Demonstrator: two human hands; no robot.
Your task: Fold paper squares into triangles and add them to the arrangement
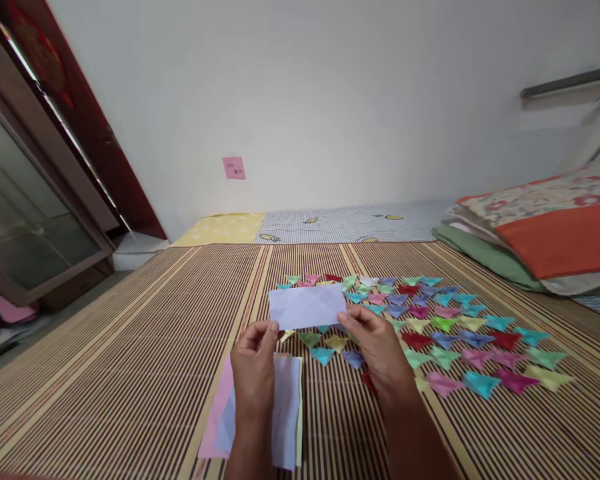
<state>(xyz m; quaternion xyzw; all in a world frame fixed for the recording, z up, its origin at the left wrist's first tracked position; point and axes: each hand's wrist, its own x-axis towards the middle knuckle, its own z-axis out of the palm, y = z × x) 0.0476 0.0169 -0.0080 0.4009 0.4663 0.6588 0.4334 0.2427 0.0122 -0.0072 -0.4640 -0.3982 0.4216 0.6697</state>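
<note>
A pale lavender sheet of paper (307,306), wide and short in outline, is held up above the mat between both hands. My left hand (255,363) pinches its lower left corner between thumb and fingers. At the lower right corner, my right hand (377,347) grips it the same way. Beneath my left forearm lies a stack of coloured paper sheets (287,413), with lavender, pink and pale green showing; the arm hides part of it. Many small folded paper pieces (445,325) in several colours sit in rows beyond and to the right of my right hand.
A striped bamboo mat (145,373) covers the surface. Folded bedding and a floral pillow (555,220) are piled at the right. Patterned cloth (330,227) runs along the white wall, which bears a pink note (234,168). A glass-fronted cabinet (30,193) stands at the left.
</note>
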